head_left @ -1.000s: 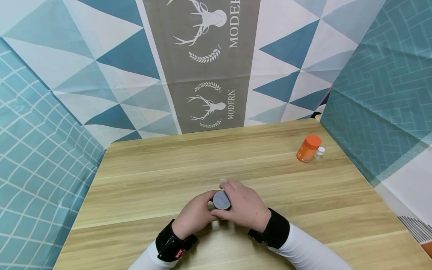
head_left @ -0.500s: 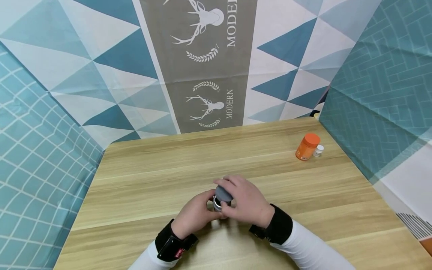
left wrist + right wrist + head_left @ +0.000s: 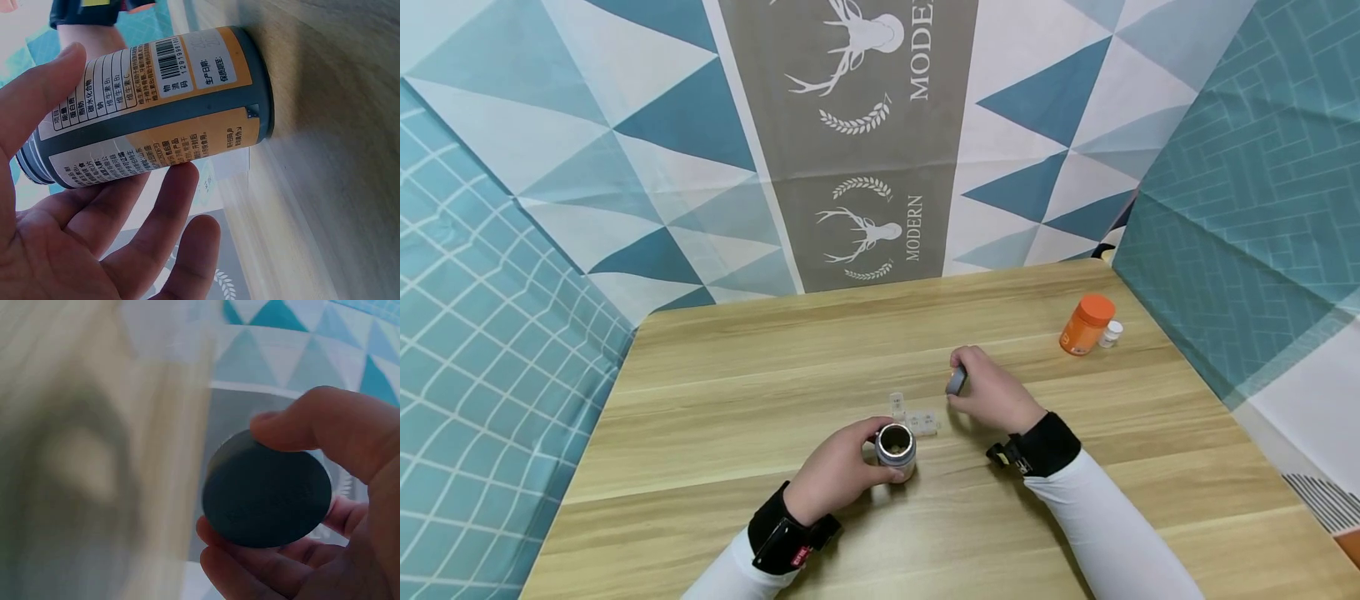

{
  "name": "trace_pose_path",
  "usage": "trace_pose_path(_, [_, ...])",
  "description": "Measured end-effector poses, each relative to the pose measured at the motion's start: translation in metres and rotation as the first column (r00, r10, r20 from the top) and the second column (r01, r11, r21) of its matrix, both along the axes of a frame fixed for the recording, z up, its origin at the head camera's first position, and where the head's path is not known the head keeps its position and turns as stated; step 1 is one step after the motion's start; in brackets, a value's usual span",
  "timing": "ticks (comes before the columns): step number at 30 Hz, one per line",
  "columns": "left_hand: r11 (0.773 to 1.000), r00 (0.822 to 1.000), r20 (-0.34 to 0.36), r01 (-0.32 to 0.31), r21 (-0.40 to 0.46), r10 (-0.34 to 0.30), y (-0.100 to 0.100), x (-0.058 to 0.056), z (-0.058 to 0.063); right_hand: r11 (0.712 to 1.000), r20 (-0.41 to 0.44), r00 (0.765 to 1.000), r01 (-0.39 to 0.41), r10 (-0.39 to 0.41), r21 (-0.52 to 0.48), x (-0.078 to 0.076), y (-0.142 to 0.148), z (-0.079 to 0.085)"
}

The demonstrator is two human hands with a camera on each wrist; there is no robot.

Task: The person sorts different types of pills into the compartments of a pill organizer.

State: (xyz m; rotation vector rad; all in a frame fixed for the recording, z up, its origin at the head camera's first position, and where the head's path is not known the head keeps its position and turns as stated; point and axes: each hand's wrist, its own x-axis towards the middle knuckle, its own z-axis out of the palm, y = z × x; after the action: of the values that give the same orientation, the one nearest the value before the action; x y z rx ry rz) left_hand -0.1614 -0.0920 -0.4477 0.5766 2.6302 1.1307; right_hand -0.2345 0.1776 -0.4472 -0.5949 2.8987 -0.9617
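Note:
My left hand [image 3: 831, 477] grips an upright grey bottle [image 3: 907, 463] near the middle of the table. In the left wrist view the bottle [image 3: 187, 100] shows its orange and white printed label between thumb and fingers. Its mouth faces up, uncovered, with something pale inside too small to make out. To the right and farther back, my right hand [image 3: 1000, 398] pinches a round grey lid [image 3: 957, 380] by its rim, apart from the bottle. The right wrist view shows the lid's [image 3: 269, 490] flat face. Just behind the bottle lies a small clear plastic compartment case [image 3: 922, 422], partly hidden by it.
An orange jar [image 3: 1087, 325] with an orange lid stands at the table's back right. A small white bottle [image 3: 1111, 334] is beside it. Patterned cloth hangs behind the wooden table [image 3: 760, 367] and along both sides.
The right hand has lifted the grey lid off the bottle and carried it right and away from me. The left hand has stayed around the bottle, and the clear case has come into view.

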Motion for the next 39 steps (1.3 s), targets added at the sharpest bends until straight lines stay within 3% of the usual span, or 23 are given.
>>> trace_pose_path(4, [1.000, 1.000, -0.008, 0.000, 0.002, 0.000, 0.000, 0.000, 0.000, 0.997, 0.027, 0.999, 0.014, -0.016, 0.074, -0.004, 0.000, -0.011])
trace_pose_path(11, [1.000, 1.000, 0.012, -0.005, 0.007, 0.005, 0.000, 0.001, 0.002, 0.983, -0.019, 1.000, 0.003, 0.001, 0.182, -0.006, 0.002, -0.019])
trace_pose_path(18, [0.999, 0.999, 0.040, -0.015, 0.052, 0.013, 0.003, 0.001, -0.002, 0.981, -0.055, 0.997, -0.036, 0.047, 0.189, -0.007, 0.002, -0.020])
trace_pose_path(24, [0.996, 0.996, 0.085, 0.006, 0.094, -0.014, 0.006, 0.002, -0.007, 0.988, -0.214, 0.974, -0.043, 0.076, 0.151, -0.001, -0.008, -0.011])
trace_pose_path(27, [0.995, 0.995, 0.095, 0.010, 0.100, -0.020, 0.006, 0.005, -0.005, 0.985, -0.264, 0.955, -0.096, 0.132, 0.143, 0.008, -0.019, -0.004])
trace_pose_path(34, [0.991, 0.996, 0.052, -0.073, 0.112, 0.068, -0.010, 0.009, 0.010, 0.958, -0.116, 0.966, -0.206, 0.232, 0.201, 0.026, -0.040, -0.002])
trace_pose_path(39, [0.992, 0.992, -0.031, -0.125, 0.028, 0.126, -0.024, 0.004, 0.015, 0.937, -0.050, 0.969, -0.221, 0.243, 0.269, 0.027, -0.047, -0.009])
